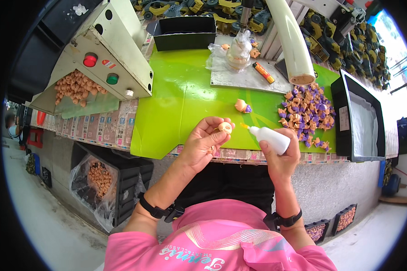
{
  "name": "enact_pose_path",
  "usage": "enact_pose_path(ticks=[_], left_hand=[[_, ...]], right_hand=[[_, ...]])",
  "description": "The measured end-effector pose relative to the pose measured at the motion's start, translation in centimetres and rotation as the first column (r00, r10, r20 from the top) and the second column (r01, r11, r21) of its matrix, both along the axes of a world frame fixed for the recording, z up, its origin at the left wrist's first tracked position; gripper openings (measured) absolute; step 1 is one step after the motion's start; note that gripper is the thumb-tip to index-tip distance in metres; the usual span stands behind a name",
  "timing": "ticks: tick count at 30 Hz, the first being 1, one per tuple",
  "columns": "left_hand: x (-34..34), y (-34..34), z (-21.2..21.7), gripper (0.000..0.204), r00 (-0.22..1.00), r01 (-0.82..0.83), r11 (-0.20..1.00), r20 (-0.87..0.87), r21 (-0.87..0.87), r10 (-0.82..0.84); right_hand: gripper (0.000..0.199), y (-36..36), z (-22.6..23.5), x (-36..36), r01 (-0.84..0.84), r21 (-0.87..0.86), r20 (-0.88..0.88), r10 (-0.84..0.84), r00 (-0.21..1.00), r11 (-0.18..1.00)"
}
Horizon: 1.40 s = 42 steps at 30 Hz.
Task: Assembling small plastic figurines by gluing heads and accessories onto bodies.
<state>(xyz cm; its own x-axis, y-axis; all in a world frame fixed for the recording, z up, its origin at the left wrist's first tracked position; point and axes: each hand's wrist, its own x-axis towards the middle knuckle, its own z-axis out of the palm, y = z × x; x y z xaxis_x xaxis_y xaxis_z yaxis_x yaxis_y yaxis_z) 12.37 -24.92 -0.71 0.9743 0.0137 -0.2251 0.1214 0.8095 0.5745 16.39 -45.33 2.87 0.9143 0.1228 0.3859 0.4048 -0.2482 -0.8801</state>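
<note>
At the near edge of the counter (167,104), the left hand (202,143) pinches a small peach-coloured toy piece (225,127) between thumb and fingertips, raised just above the green mat. The right hand (280,156) is closed around a white squeeze bottle (270,137), its orange nozzle pointing left and standing just short of the piece, not touching it.

One finished figure (242,106), peach with a purple part, lies alone on the mat beyond the hands. A heap of peach and purple parts (305,110) lies toward the right edge, beside a black tray (359,119). A clear bag (233,54) rests on a grey board at the far side.

Risks, as judged: too hard a squeeze may flood the small piece and wet the fingertips holding it; a shallow pinch may let the piece roll off the near edge; a drip from the nozzle may spot the mat.
</note>
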Motion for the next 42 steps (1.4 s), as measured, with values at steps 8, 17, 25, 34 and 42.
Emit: enact_pose_path(ticks=[8, 17, 25, 34, 42], left_hand=[[-0.2, 0.5, 1.2, 0.026, 0.976, -0.162, 0.919, 0.193, 0.360, 0.097], [-1.1, 1.1, 1.2, 0.029, 0.958, -0.212, 0.904, 0.263, 0.372, 0.116], [-2.3, 1.1, 1.2, 0.030, 0.988, -0.054, 0.985, 0.154, 0.167, 0.028], [-1.6, -0.8, 2.3, 0.031, 0.994, 0.093, 0.991, 0.049, 0.098, -0.099], [-1.3, -1.6, 2.0, 0.031, 0.981, 0.148, 0.965, 0.091, 0.217, -0.171]], right_hand=[[0.038, 2.7, -3.2, 2.2, -0.060, -0.036, -0.028, 0.059, 0.998, 0.998], [0.047, 2.4, -1.7, 2.4, -0.116, -0.170, 0.028, 0.122, 0.992, 0.979], [0.027, -3.6, 0.3, 4.8, 0.269, -0.708, 0.281, -0.090, 0.956, 0.653], [0.014, -1.8, 0.9, 3.7, -0.064, -0.354, 0.045, 0.086, 0.995, 0.933], [0.026, 0.4, 4.2, 0.4, -0.397, -0.106, -0.152, 0.379, 0.913, 0.912]])
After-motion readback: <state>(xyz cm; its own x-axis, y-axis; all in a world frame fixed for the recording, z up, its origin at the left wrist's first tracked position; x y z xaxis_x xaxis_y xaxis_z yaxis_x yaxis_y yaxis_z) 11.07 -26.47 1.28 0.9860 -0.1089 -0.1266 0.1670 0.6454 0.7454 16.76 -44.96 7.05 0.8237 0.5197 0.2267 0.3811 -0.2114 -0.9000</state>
